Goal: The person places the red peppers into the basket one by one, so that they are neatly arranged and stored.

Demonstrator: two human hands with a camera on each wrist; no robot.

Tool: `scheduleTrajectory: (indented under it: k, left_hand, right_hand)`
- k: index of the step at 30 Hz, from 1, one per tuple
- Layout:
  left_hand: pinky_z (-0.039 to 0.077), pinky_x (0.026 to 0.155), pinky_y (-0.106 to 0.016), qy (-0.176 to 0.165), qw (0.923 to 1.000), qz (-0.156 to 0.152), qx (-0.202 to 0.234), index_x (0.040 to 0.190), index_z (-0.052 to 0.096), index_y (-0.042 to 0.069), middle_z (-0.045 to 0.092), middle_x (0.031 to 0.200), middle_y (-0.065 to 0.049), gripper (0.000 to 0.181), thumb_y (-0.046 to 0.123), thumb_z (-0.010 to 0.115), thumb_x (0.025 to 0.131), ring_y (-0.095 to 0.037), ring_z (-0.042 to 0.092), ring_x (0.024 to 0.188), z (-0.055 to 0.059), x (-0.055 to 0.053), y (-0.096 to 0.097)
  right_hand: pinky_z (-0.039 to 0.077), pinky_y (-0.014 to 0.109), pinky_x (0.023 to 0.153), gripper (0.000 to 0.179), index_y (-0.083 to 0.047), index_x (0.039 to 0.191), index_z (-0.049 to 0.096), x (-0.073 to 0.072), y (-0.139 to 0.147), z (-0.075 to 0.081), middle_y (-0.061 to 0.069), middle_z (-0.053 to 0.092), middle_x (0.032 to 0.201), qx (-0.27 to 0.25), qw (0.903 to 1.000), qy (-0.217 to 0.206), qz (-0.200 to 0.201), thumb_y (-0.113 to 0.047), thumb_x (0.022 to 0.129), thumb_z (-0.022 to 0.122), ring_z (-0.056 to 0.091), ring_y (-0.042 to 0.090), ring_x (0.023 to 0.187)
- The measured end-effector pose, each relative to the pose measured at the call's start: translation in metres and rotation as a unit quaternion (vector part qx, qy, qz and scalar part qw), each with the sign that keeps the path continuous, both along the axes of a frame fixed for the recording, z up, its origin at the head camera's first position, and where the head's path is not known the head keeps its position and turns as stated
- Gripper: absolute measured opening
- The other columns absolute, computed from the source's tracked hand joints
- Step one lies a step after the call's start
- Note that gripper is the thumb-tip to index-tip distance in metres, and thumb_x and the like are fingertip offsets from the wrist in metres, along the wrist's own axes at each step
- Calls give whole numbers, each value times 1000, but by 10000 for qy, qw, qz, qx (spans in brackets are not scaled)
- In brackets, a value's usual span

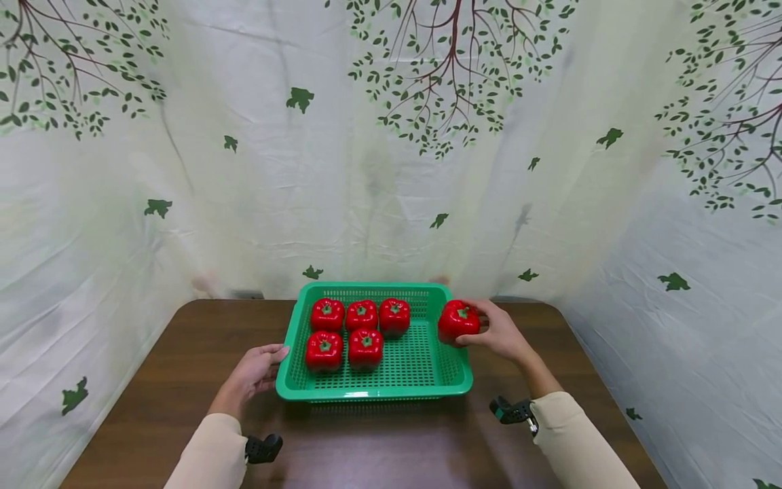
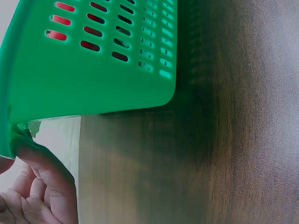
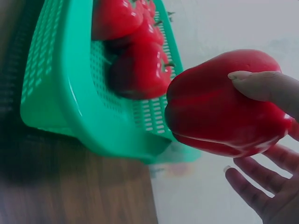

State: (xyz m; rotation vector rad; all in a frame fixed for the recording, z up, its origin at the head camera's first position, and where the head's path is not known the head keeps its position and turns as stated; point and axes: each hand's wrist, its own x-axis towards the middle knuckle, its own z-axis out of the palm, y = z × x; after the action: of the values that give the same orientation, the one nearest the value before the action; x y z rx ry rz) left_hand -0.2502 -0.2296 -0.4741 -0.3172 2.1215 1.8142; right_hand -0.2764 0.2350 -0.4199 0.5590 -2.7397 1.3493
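Note:
In the head view, my right hand (image 1: 499, 333) grips a red bell pepper (image 1: 455, 322) above the right end of a green plastic basket (image 1: 375, 394). The right wrist view has the thumb on one side of that pepper (image 3: 219, 109) and fingers on the other. My left hand (image 1: 253, 373) holds the basket's left rim; close up in the left wrist view, a finger (image 2: 49, 172) hooks under the rim. Inside the basket several more red peppers stand with green stems up: three in the back row and two in front, toward the left.
The basket stands on a dark brown wooden table (image 1: 379, 448), near its back edge. Behind and beside the table hangs a pale curtain (image 1: 373, 204) printed with branches and leaves. Bare basket floor (image 1: 421, 363) shows at the right end.

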Motion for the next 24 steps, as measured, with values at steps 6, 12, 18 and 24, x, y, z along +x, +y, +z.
scheduleTrajectory:
  k: [6,12,18,24]
  left_hand:
    - [55,77,-35,6,10000,22,24,138,41,-7,68,101,-6,55,31,51,101,-20,68,86,-2,0,-1]
    - [55,78,-36,-15,10000,1,35,138,41,-6,68,104,-7,54,31,50,101,-21,68,88,-2,-1,-1]
    - [55,78,-35,13,10000,-23,22,139,41,-7,68,103,-7,55,32,50,100,-21,68,87,-2,-1,-1]
    - [55,77,-35,14,10000,-29,16,138,41,-7,68,101,-5,54,31,50,101,-19,67,85,0,-1,-3]
  right_hand:
    - [55,39,77,72,-4,136,50,-5,-17,-4,16,54,126,91,9998,-120,91,-19,74,84,56,34,107]
    - [55,39,77,74,-7,135,51,-11,-32,-8,13,56,123,266,9993,-113,228,-19,72,85,53,32,109]
    - [55,41,78,74,-9,135,52,-16,-46,-15,11,56,125,464,9987,-131,188,-15,70,86,51,31,113]
    - [54,42,79,70,-7,132,55,-19,-63,-24,11,56,125,459,9986,-261,86,-9,69,86,52,30,112]
